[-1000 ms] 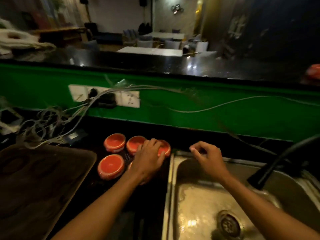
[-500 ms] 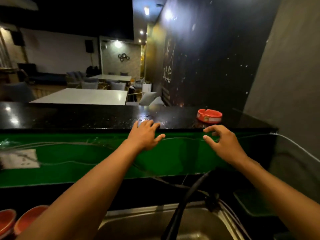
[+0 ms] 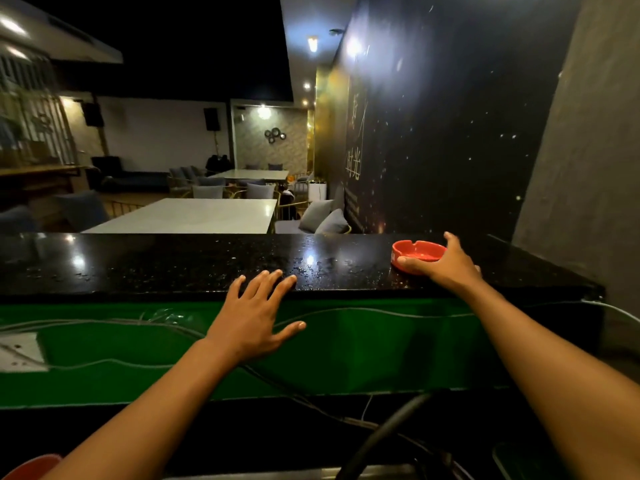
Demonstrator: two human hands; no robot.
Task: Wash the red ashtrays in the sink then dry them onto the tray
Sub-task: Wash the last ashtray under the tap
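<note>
The round red glossy ashtray (image 3: 418,255) sits on the polished black speckled stone desk (image 3: 156,265), far right, near its end. The right hand (image 3: 446,263) wraps it: thumb at the near rim, fingers curled round the far side, so the grip is closed on the ashtray. It appears not yet lifted. The left hand (image 3: 254,315) lies flat, fingers spread on the desk's front edge, holding nothing.

Risks (est.): the desk shows water drops w/ glare, and a glazed ashtray in a one-handed reach may slip or slide off the end.

Surroundings: green front panel (image 3: 346,351) w/ loose grey cables (image 3: 363,310), white socket plate (image 3: 19,351) at left; a dim lounge w/ white tables beyond.
</note>
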